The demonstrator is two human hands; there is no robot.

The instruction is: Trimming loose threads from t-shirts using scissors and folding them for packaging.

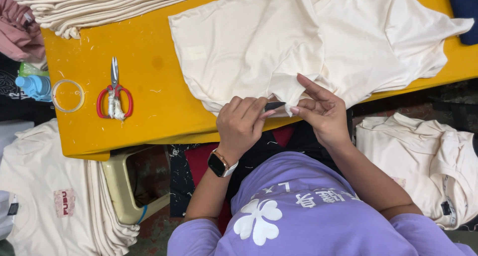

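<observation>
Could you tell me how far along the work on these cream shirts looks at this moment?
Done, by the look of it: a folded stack of cream shirts lies lower left. In hand: the left hand holds a small dark cutter at the hem of the spread cream shirt, which the right hand pinches. Possibly left: the pile at the table's top edge and another lower right.

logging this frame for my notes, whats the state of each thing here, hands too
left hand: closed around a small dark cutter, smartwatch on the wrist
right hand: pinching the shirt's edge
cream t-shirt: spread flat on the yellow table, hem at the near edge
red-handled scissors: shut, lying untouched
tape roll: lying flat
shirt stack: folded, at the table's far corner
</observation>
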